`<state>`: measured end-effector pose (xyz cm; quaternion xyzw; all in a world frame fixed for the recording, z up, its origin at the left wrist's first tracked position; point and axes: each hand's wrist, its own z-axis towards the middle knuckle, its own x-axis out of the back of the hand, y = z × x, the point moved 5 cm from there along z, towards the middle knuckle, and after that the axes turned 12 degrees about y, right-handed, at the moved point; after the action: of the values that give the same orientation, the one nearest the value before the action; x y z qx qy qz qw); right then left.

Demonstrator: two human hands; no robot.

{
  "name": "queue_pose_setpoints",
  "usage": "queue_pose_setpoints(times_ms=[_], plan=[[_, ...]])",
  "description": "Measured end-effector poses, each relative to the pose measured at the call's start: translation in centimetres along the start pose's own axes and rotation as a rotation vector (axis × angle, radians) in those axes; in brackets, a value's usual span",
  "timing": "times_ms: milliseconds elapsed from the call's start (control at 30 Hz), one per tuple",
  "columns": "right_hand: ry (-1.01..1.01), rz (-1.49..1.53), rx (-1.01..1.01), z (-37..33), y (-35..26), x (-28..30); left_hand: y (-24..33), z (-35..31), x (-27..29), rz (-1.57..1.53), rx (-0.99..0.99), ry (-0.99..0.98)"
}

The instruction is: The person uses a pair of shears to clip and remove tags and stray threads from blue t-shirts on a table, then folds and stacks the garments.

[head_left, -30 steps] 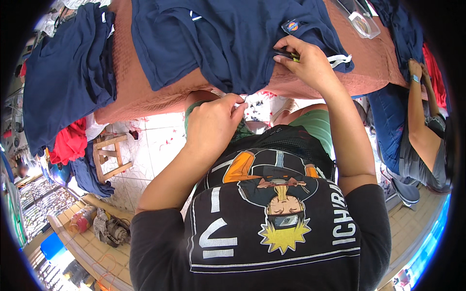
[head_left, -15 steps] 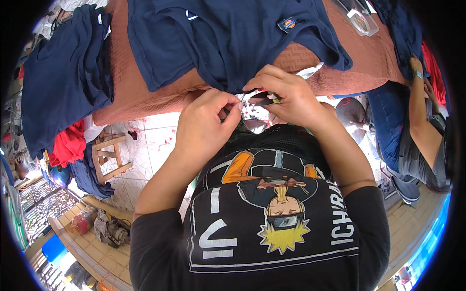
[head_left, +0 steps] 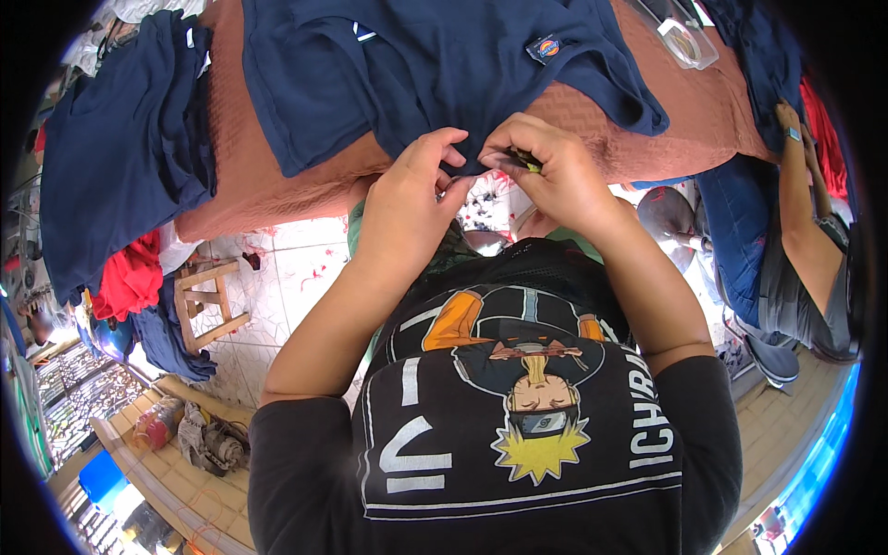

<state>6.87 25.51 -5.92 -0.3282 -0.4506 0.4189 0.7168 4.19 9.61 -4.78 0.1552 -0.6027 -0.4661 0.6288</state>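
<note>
A navy blue garment (head_left: 444,74) lies spread over the table's brown cloth (head_left: 259,176), its lower edge hanging off the near side. My left hand (head_left: 412,199) pinches that edge with its fingertips. My right hand (head_left: 546,171) is right beside it, fingers closed on the same edge and on a small yellow-green object (head_left: 529,165) that I cannot make out. The two hands nearly touch at the table's near edge.
More navy garments (head_left: 120,157) are piled at the table's left end, red cloth (head_left: 129,277) below them. A clear plastic container (head_left: 686,42) sits at the far right. Another person (head_left: 805,231) sits to my right. A small wooden stool (head_left: 208,301) stands on the tiled floor.
My right hand has come down from the garment's right part to its near edge, next to my left hand. Both hands now hold the edge close together.
</note>
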Motion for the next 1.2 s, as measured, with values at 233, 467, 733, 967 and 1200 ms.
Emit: queue_pose_setpoints(times_ms=[233,467,733,967,1200], plan=[[-0.014,-0.014,-0.019,0.2,-0.6,-0.1,0.0,0.0,0.0,-0.008,-0.021,0.023],[-0.035,-0.027,-0.051,0.6,-1.7,0.1,0.2,0.4,0.5,0.021,-0.064,0.056],[-0.102,-0.171,0.049,0.4,-2.0,1.3,-0.2,0.7,0.9,-0.018,0.06,0.032],[-0.143,-0.279,0.104,0.6,-2.6,0.3,0.5,0.7,1.2,-0.001,0.002,0.009],[-0.022,-0.229,0.083,1.3,-2.4,2.6,1.2,-0.9,9.1,0.531,-0.079,-0.351]])
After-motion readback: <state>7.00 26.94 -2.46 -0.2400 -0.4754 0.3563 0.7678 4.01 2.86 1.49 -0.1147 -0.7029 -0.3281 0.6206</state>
